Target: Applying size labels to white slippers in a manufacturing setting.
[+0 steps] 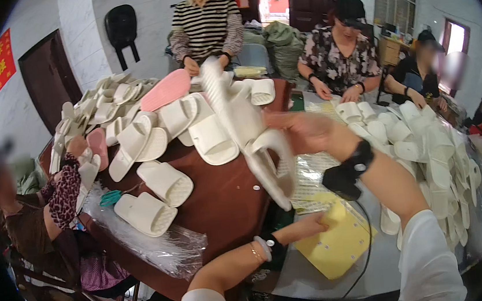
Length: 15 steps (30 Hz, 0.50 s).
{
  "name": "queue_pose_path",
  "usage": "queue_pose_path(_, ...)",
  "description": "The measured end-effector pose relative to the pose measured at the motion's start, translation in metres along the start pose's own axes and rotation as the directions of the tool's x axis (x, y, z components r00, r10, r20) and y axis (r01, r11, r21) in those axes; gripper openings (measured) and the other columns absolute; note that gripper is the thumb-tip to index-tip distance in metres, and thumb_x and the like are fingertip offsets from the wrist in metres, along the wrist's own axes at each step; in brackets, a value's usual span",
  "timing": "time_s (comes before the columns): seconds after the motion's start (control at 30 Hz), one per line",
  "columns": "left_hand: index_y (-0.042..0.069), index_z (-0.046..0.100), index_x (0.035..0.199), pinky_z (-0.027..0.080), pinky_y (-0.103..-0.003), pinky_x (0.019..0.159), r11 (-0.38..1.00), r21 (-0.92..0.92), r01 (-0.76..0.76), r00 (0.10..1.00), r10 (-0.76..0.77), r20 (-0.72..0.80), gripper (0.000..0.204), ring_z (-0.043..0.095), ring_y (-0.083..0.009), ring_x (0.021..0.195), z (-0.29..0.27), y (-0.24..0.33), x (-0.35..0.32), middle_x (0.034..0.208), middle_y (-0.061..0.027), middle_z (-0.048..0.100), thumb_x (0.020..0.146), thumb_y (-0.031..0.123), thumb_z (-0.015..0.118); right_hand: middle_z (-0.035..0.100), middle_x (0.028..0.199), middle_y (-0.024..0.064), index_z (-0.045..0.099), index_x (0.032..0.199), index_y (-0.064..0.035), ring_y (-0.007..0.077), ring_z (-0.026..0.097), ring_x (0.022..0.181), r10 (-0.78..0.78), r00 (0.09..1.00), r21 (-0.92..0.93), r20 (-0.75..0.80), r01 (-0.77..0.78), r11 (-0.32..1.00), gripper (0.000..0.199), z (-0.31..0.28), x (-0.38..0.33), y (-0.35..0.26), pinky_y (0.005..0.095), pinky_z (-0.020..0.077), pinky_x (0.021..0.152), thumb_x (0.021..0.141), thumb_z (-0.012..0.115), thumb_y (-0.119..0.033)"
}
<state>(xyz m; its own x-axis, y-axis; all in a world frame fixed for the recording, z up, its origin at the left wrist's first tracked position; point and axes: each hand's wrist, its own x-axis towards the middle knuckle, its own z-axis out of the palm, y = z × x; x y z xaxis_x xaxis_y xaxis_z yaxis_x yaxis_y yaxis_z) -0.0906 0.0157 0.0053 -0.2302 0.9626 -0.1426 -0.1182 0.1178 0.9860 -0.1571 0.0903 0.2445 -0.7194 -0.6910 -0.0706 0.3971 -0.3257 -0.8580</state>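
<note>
My right hand (304, 131), with a black band at its wrist, grips a pair of white slippers (274, 167) raised over the table. The slippers are smeared by motion, one with its sole tilted up and away, the other hanging lower. Below them my left hand (305, 228) is at the edge of a yellow sticker sheet (334, 249) with small round pale spots. Its fingers are drawn together, and whatever they pinch is too small or blurred to make out. A patterned pale sheet (312, 169) lies under the raised slippers.
White slippers (166, 184) lie on the brown table (222, 193), heaped at the far left with a pink one (165, 90). Another slipper pile (435, 149) covers the right. Clear plastic bags (163, 242) lie at front left. A dark cord (367, 254) crosses the grey table (318, 294). Several people work around.
</note>
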Motion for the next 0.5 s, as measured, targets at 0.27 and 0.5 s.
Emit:
queue_pose_path(0.27,-0.002,0.052,0.108,0.048,-0.027,0.069,0.965,-0.181,-0.188,0.863,0.075,-0.499,0.026,0.058,-0.0128,0.079,-0.015,0.021,-0.005,0.091,-0.0054,0.06,0.082,0.003,0.05,0.058,0.107,0.0057,0.047,0.115,-0.0035,0.0143,0.057,0.096,-0.335,0.688,-0.194,-0.644,0.276,0.941,0.033,0.02,-0.218,0.036,0.0298,0.0466,0.084,0.091,0.049,-0.026)
queue_pose_path(0.5,-0.001,0.046,0.114,0.046,-0.028,0.079,0.875,-0.127,-0.467,0.641,0.236,-0.73,0.028,0.055,-0.0134,0.093,-0.032,0.03,-0.007,0.108,-0.0059,0.055,0.087,0.003,0.048,0.053,0.115,0.0083,0.042,0.121,-0.0014,0.0187,0.052,0.106,0.194,0.332,0.314,-0.923,0.36,0.879,0.036,0.028,-0.309,0.155,0.0327,0.0381,0.095,0.091,0.047,-0.019)
